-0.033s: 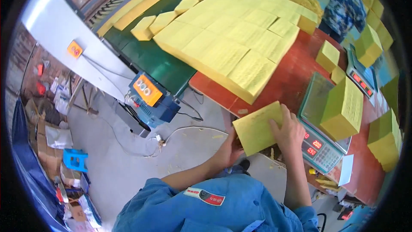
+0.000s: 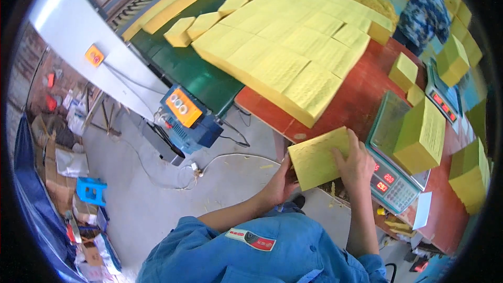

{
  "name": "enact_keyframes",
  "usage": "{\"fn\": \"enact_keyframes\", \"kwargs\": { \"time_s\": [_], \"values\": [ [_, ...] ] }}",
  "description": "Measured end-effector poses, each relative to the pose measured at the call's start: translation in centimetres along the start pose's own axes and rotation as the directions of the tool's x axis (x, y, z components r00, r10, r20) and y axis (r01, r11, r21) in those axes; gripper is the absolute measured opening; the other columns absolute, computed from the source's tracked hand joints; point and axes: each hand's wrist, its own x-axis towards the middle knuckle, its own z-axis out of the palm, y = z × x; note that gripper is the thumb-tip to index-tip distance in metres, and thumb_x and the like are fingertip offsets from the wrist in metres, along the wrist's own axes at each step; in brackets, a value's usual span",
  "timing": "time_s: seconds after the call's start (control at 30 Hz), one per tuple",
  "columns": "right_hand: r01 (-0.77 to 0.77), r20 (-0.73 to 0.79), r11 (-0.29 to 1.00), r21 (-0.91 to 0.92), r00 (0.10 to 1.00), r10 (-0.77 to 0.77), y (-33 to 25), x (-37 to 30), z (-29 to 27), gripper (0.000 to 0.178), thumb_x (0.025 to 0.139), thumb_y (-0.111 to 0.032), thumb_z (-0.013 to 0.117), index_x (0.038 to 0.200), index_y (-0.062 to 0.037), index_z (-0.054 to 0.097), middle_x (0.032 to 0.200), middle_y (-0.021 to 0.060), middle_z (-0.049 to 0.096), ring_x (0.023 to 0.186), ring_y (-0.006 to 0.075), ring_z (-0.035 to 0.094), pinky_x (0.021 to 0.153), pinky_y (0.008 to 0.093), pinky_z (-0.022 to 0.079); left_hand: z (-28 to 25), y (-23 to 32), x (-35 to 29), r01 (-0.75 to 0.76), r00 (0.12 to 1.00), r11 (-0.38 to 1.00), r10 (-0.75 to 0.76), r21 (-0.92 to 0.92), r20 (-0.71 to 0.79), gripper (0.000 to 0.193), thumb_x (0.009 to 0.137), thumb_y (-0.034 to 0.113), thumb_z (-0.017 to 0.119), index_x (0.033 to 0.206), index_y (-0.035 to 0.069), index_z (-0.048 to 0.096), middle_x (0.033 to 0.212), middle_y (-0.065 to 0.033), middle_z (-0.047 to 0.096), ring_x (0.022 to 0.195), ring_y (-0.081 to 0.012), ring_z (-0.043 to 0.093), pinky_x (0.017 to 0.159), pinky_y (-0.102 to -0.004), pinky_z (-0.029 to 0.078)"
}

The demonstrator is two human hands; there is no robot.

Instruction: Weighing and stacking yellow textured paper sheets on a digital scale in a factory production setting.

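Observation:
In front of my body I hold a square yellow paper stack (image 2: 317, 161), tilted, with rows of small marks on its face. How thick it is, I cannot tell. My left hand (image 2: 281, 182) grips its left edge, the fingers partly hidden beneath. My right hand (image 2: 357, 163) closes on the right edge, thumb lying on the face. Just right of that hand stands a green digital scale (image 2: 390, 181) with lit red figures. A tall block of yellow paper (image 2: 421, 137) rests on its plate.
Many yellow paper stacks (image 2: 283, 47) cover the red table (image 2: 343, 102) and green conveyor (image 2: 209, 81). A second scale (image 2: 441, 94) carries another block. An orange button box (image 2: 183, 106) juts out at left. A cable (image 2: 230, 155) crosses the floor. Another person (image 2: 424, 13) bends at the far right.
The whole view has shifted slightly right and down. The held paper stack has tilted a little, and its marks show more clearly. Both hands keep their hold.

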Motion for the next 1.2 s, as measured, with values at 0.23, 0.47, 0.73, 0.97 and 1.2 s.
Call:
{"fn": "enact_keyframes", "kwargs": {
  "time_s": [0.23,0.47,0.73,0.97,1.2],
  "values": [
    [-0.175,0.039,0.98,0.096,0.984,0.172,0.7,-2.2,1.1,0.069,0.08,-0.038,0.07,0.139,-0.0147,0.042,0.099,0.0208,0.065,0.087,0.0357,0.066,0.074,0.0454,0.053,1.2,2.6,0.2,-0.026,0.998,0.922,0.002,0.385,0.063,0.05,0.098,0.032,0.051,0.142,0.012,0.038,0.136,-0.0121,0.05,0.127,-0.0229,0.045,0.107,-0.0379,0.035],
    [0.135,0.079,0.947,0.291,0.983,-0.164,1.9,-3.3,-3.3,0.072,0.084,-0.04,0.068,0.139,-0.0041,0.041,0.122,0.0225,0.058,0.109,0.0356,0.06,0.092,0.0409,0.049,-0.4,6.2,-0.3,-0.106,0.985,0.741,-0.01,0.663,0.17,0.063,0.084,0.02,0.06,0.139,0.004,0.036,0.13,-0.0117,0.052,0.123,-0.0241,0.049,0.102,-0.0359,0.041],
    [-0.42,0.546,0.585,0.693,0.837,-0.046,7.7,-4.7,-4.9,0.075,0.095,-0.061,0.04,0.14,-0.0013,0.044,0.141,0.0167,0.047,0.132,0.0266,0.043,0.108,0.0367,0.036,12.6,10.9,0.0,0.164,0.817,0.637,-0.515,0.753,0.257,0.083,0.073,0.028,0.068,0.143,0.002,0.033,0.13,-0.0145,0.052,0.118,-0.0262,0.054,0.097,-0.0389,0.046],
    [-0.326,0.33,0.073,0.942,0.942,-0.052,11.0,-6.8,-15.5,0.09,0.089,-0.067,0.048,0.149,-0.0031,0.026,0.145,0.0179,0.041,0.134,0.0266,0.041,0.109,0.0398,0.034,31.8,10.3,7.7,-0.174,0.545,0.215,-0.791,0.961,0.276,0.089,0.076,0.044,0.067,0.145,0.001,0.031,0.132,-0.0168,0.051,0.12,-0.0264,0.052,0.102,-0.0387,0.042],
    [-0.21,0.204,0.142,0.967,0.977,0.057,16.9,-3.5,-24.3,0.09,0.087,-0.073,0.041,0.146,-0.0055,0.034,0.145,0.0147,0.044,0.132,0.0267,0.044,0.108,0.0441,0.034,45.6,5.3,16.4,-0.348,0.518,0.054,-0.821,0.936,0.24,0.059,0.08,0.039,0.066,0.123,-0.001,0.057,0.117,-0.0141,0.064,0.104,-0.0211,0.063,0.092,-0.0349,0.05]
  ]
}}
